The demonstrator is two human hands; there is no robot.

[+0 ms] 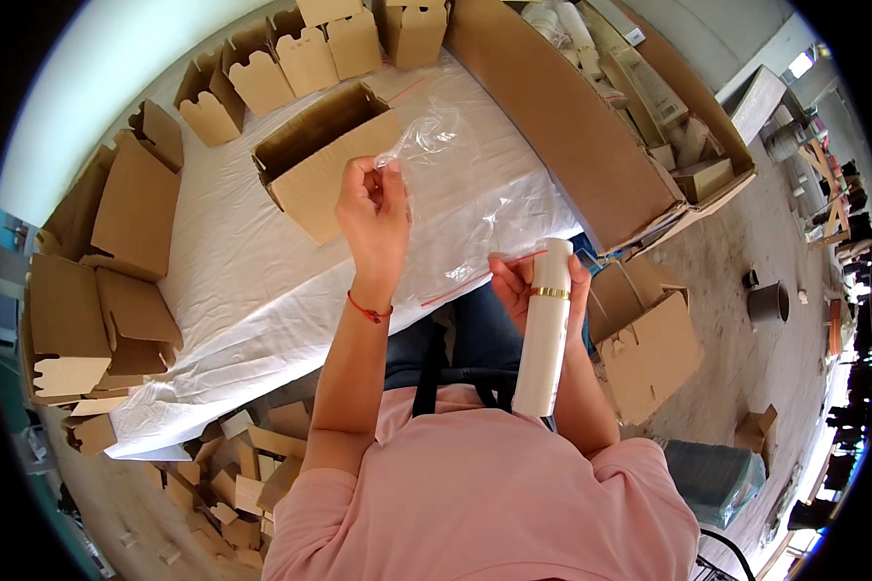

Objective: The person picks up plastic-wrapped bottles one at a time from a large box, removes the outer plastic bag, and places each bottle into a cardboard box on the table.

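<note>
Bottle (545, 329): a tall white plastic cylinder with a gold band near its upper part is gripped upright by the right hand (525, 287), whose fingers are closed around it just below the band. It is held over the person's lap, at the near edge of the white-covered table (233, 261). A clear plastic bag (446, 184) with a thin red strip along its mouth is stretched over that table from the bottle upward; its far end is pinched between thumb and fingers of the raised left hand (373, 218), which is closed on the film.

A slip is judged the likeliest trouble: the film is thin and slick, and a pinch held on so little of it could be lost. The bottle's smooth, glossy wall could also slide in a one-handed grip and drop to the floor beside the table. The mouth could be left partly shut if the film clings to itself.

Beyond the bag on the table, an open brown corrugated cardboard box (325, 155) is seen, matte and stiff-edged. Smaller folded cartons (305, 58) are lined along the table's far edge, others (97, 300) are stacked at its left, and flat cardboard scraps (233, 484) are scattered below its near-left corner. The table cover is a crinkled white sheet.
</note>
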